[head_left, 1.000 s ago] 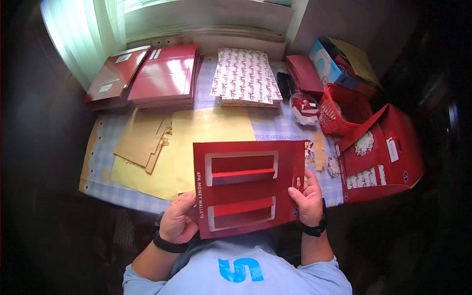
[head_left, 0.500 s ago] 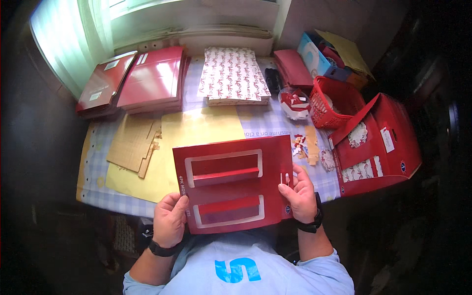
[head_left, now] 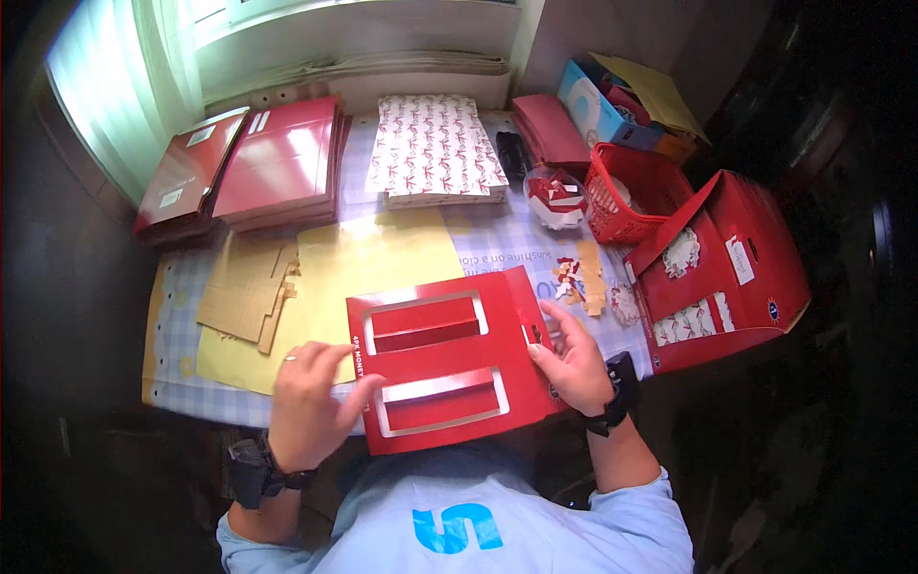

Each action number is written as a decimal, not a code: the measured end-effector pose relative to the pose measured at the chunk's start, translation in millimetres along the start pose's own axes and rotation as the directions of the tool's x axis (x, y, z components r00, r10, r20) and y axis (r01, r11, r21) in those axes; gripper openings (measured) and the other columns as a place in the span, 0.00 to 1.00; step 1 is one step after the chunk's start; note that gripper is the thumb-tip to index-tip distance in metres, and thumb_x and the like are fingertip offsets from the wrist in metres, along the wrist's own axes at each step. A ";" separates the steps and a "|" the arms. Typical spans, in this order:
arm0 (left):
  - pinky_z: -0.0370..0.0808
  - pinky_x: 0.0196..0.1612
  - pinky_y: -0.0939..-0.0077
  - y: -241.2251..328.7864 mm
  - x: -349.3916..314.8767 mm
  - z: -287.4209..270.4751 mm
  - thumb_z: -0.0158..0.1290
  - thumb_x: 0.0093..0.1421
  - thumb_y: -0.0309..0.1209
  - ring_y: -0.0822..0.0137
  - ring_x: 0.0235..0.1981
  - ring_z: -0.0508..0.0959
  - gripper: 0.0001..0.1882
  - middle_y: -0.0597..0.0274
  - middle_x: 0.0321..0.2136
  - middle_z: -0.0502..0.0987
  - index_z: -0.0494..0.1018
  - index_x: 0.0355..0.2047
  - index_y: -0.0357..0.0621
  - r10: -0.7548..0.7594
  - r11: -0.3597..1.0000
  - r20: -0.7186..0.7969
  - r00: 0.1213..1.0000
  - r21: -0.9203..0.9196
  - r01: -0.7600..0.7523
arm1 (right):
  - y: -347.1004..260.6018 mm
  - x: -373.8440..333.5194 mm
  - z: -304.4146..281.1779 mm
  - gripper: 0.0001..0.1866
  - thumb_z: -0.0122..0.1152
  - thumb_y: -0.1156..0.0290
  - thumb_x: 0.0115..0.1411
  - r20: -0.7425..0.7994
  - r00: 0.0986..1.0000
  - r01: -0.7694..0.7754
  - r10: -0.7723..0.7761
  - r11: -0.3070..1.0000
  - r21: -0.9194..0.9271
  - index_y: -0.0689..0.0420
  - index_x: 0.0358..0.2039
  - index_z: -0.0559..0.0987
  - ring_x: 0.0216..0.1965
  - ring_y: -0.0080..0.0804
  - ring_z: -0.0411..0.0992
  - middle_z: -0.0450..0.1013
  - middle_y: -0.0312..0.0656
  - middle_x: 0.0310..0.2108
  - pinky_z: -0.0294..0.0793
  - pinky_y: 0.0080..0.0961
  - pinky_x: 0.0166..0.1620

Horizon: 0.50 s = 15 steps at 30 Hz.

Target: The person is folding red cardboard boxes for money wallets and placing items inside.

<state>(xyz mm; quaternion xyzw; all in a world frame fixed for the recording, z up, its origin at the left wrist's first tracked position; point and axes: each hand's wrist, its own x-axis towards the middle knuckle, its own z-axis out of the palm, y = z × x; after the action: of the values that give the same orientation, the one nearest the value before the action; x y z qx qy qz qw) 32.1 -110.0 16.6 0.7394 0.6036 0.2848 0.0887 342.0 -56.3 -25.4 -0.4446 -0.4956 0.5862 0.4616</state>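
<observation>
Nearest the person, a red die-cut card [head_left: 448, 368] with two window cutouts sits over the table's near edge. Left hand [head_left: 308, 402] pinches its left edge, fingers closed on it; right hand [head_left: 571, 362] grips the right edge, and the card hides the fingers under it. Beyond the card: yellow paper [head_left: 382, 263], brown cardboard pieces [head_left: 244, 297], then patterned sheets [head_left: 435, 148] and red folder stacks [head_left: 277, 163]. Red basket [head_left: 636, 191] contents are hard to make out.

bright window [head_left: 316, 24], pale curtain [head_left: 100, 91], checked table [head_left: 182, 311]
</observation>
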 end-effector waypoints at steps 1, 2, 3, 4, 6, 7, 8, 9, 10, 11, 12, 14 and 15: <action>0.73 0.40 0.64 2.9 5.2 3.2 0.64 0.49 0.34 0.52 0.36 0.76 0.20 0.47 0.36 0.75 0.74 0.37 0.35 -0.004 1.000 0.000 1.000 -0.002 0.004 | -10.7 -0.6 0.3 0.25 0.57 0.77 0.57 0.006 0.995 0.090 -0.096 0.908 -0.408 0.64 0.55 0.65 0.42 0.29 0.73 0.72 0.47 0.43 0.73 0.23 0.45; 0.72 0.44 0.62 6.6 9.7 7.0 0.65 0.48 0.35 0.50 0.41 0.75 0.22 0.46 0.40 0.74 0.73 0.40 0.35 0.115 0.992 0.052 0.992 -0.064 -0.111 | -19.1 0.6 0.6 0.23 0.59 0.75 0.56 0.057 0.981 0.165 -0.183 0.652 -0.740 0.65 0.52 0.69 0.40 0.31 0.74 0.73 0.48 0.42 0.73 0.23 0.43; 0.71 0.49 0.60 7.9 11.7 10.8 0.65 0.48 0.36 0.48 0.46 0.73 0.25 0.46 0.43 0.73 0.72 0.43 0.36 0.234 0.966 0.096 0.967 -0.131 -0.221 | -22.3 3.3 0.4 0.23 0.59 0.75 0.56 0.064 0.981 0.169 -0.182 0.652 -0.739 0.65 0.52 0.69 0.40 0.31 0.74 0.73 0.48 0.42 0.73 0.23 0.43; 0.66 0.57 0.55 5.9 11.5 16.0 0.65 0.47 0.39 0.44 0.54 0.67 0.32 0.44 0.51 0.68 0.69 0.50 0.36 0.267 0.963 0.199 0.943 -0.093 -0.253 | -24.8 6.3 0.2 0.21 0.60 0.73 0.55 0.082 0.974 0.200 -0.211 0.630 -0.751 0.65 0.50 0.71 0.39 0.33 0.74 0.73 0.49 0.41 0.74 0.24 0.41; 0.64 0.58 0.55 7.1 14.5 22.5 0.65 0.47 0.40 0.43 0.56 0.65 0.35 0.43 0.53 0.66 0.67 0.52 0.35 0.294 0.956 0.204 0.934 -0.059 -0.288 | -33.8 13.3 0.8 0.23 0.62 0.70 0.55 0.092 0.987 0.158 -0.134 0.651 -0.742 0.65 0.50 0.71 0.37 0.35 0.75 0.73 0.51 0.39 0.75 0.26 0.38; 0.62 0.60 0.54 6.5 15.8 25.5 0.65 0.47 0.41 0.43 0.58 0.63 0.37 0.42 0.55 0.65 0.65 0.53 0.35 0.322 0.946 0.208 0.924 -0.024 -0.324 | -33.2 21.9 1.3 0.23 0.62 0.70 0.55 0.092 0.987 0.156 -0.132 0.653 -0.741 0.65 0.50 0.71 0.37 0.35 0.75 0.73 0.51 0.39 0.75 0.26 0.38; 0.60 0.61 0.53 3.0 17.6 31.1 0.65 0.47 0.43 0.42 0.60 0.61 0.39 0.42 0.56 0.63 0.64 0.55 0.34 0.326 0.945 0.226 0.918 -0.039 -0.326 | -28.8 29.6 -0.3 0.25 0.62 0.70 0.55 0.088 0.991 0.131 -0.097 0.700 -0.702 0.65 0.51 0.70 0.36 0.35 0.75 0.73 0.51 0.39 0.75 0.27 0.37; 0.60 0.61 0.53 0.6 18.1 35.2 0.65 0.47 0.43 0.42 0.60 0.61 0.39 0.42 0.56 0.63 0.64 0.55 0.34 0.335 0.942 0.228 0.914 -0.043 -0.334 | -23.6 38.1 -3.0 0.26 0.62 0.69 0.55 0.091 0.993 0.112 -0.068 0.745 -0.658 0.65 0.52 0.68 0.36 0.34 0.75 0.74 0.51 0.38 0.75 0.27 0.37; 0.60 0.62 0.53 -1.3 18.1 39.0 0.65 0.47 0.43 0.42 0.60 0.61 0.40 0.42 0.56 0.63 0.63 0.56 0.34 0.331 0.944 0.224 0.917 -0.070 -0.324 | -16.6 45.7 -7.3 0.31 0.63 0.68 0.55 0.127 0.992 0.095 -0.017 0.759 -0.644 0.66 0.56 0.64 0.33 0.30 0.74 0.72 0.48 0.38 0.75 0.25 0.35; 0.59 0.62 0.53 -4.4 17.4 42.4 0.65 0.47 0.42 0.42 0.60 0.61 0.40 0.42 0.56 0.63 0.63 0.56 0.34 0.317 0.948 0.219 0.923 -0.091 -0.304 | -18.4 49.8 -4.8 0.31 0.63 0.68 0.55 0.128 0.992 0.095 -0.016 0.760 -0.643 0.66 0.56 0.64 0.33 0.30 0.74 0.72 0.48 0.38 0.75 0.25 0.35; 0.59 0.62 0.53 -7.8 16.5 45.9 0.65 0.47 0.42 0.42 0.60 0.61 0.40 0.42 0.56 0.63 0.63 0.56 0.34 0.315 0.949 0.220 0.923 -0.090 -0.303 | -20.9 53.1 0.4 0.32 0.63 0.68 0.56 0.129 0.984 -0.036 0.122 0.848 -0.529 0.64 0.58 0.62 0.35 0.26 0.72 0.71 0.44 0.39 0.75 0.22 0.36; 0.59 0.62 0.53 -13.1 13.6 49.8 0.65 0.47 0.43 0.42 0.61 0.61 0.42 0.42 0.57 0.63 0.62 0.57 0.35 0.331 0.942 0.190 0.924 -0.128 -0.311 | -26.5 57.1 7.6 0.36 0.64 0.70 0.56 0.153 0.944 -0.210 0.291 0.893 -0.398 0.61 0.62 0.58 0.36 0.18 0.69 0.67 0.37 0.41 0.73 0.15 0.34; 0.59 0.62 0.53 -13.8 12.5 49.4 0.65 0.47 0.43 0.42 0.61 0.61 0.42 0.42 0.57 0.63 0.62 0.57 0.35 0.328 0.943 0.192 0.925 -0.129 -0.308 | -28.3 58.2 8.7 0.36 0.64 0.70 0.56 0.155 0.943 -0.213 0.294 0.892 -0.398 0.61 0.62 0.58 0.36 0.18 0.69 0.67 0.37 0.41 0.73 0.15 0.34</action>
<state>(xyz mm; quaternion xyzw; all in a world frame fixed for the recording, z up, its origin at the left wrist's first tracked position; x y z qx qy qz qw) 47.9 -84.1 -26.7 0.8483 0.4483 0.2444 0.1402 325.9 1.7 -0.1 -0.5211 -0.5822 0.5795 0.2318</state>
